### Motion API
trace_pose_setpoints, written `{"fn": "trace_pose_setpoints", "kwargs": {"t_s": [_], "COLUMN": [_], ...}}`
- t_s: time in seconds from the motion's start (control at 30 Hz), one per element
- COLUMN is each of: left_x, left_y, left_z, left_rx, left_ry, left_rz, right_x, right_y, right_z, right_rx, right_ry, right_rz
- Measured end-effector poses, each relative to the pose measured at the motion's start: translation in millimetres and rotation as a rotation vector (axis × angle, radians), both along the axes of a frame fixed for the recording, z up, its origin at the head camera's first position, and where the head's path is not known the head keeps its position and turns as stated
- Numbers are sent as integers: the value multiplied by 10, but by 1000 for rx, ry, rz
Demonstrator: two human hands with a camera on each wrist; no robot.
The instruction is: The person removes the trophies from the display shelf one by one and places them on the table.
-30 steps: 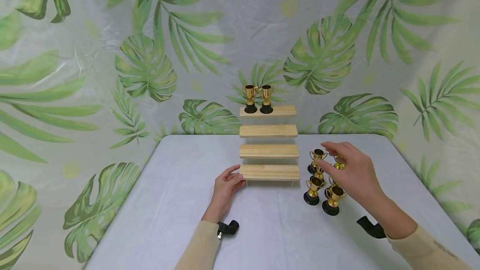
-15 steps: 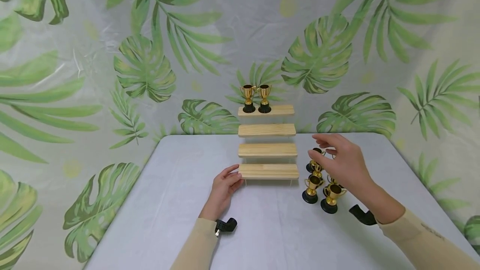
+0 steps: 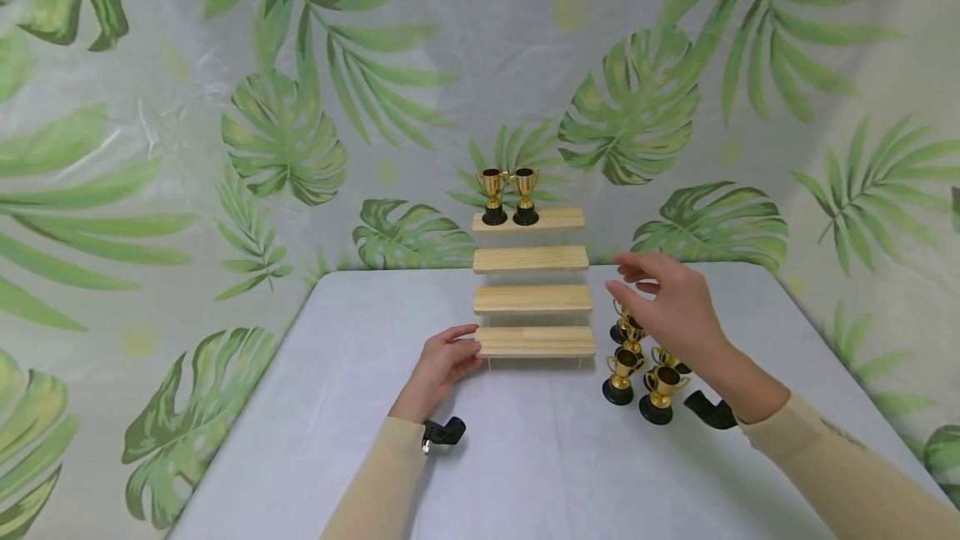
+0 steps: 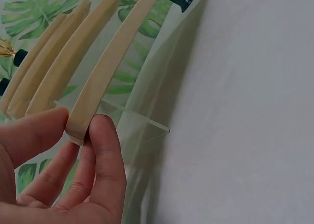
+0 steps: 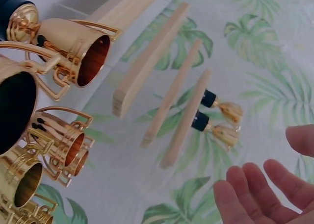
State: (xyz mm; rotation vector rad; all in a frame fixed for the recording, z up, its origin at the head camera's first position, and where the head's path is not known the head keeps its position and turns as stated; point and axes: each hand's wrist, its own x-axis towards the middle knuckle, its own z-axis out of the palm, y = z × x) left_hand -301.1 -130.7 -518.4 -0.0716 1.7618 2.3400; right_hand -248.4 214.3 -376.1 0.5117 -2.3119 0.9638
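Note:
A tiered wooden display shelf (image 3: 532, 300) stands on the table, with two small gold trophy cups (image 3: 492, 188) side by side at the left of its top board. My left hand (image 3: 441, 363) pinches the left end of the lowest board (image 4: 105, 67) between thumb and fingers. To the right of the shelf, my right hand (image 3: 671, 307) hovers over a group of gold trophies with black bases (image 3: 622, 375), partly hiding those at the back. Its fingers (image 5: 250, 194) are loosely bent, thumb apart, and nothing lies between them.
The white-covered table (image 3: 540, 465) ends just behind the shelf, where a leaf-patterned backdrop (image 3: 420, 82) hangs. Clear legs (image 4: 142, 117) support the lowest board. A black wrist mount (image 3: 708, 411) sticks out close to the front right trophy (image 3: 662, 394).
My right hand has moved left and farther back above the trophies, toward the shelf. My left hand stays at the lowest board, and the trophies stand as before.

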Motion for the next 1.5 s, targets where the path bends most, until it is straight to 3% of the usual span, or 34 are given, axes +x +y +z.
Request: {"fn": "trace_pose_setpoints", "kwargs": {"t_s": [0.87,1.23,1.5], "left_x": [-16,-15,-17], "left_y": [21,16,41], "left_z": [-76,-106,-135], "left_rx": [27,49,44], "left_ry": [16,27,34], "left_rz": [55,56,59], "right_x": [-266,-373,-505], "right_y": [-338,-432,-456], "right_z": [360,554,593], "right_rx": [-105,-125,-134], "right_ry": [0,-47,-56], "right_rz": [117,113,119]}}
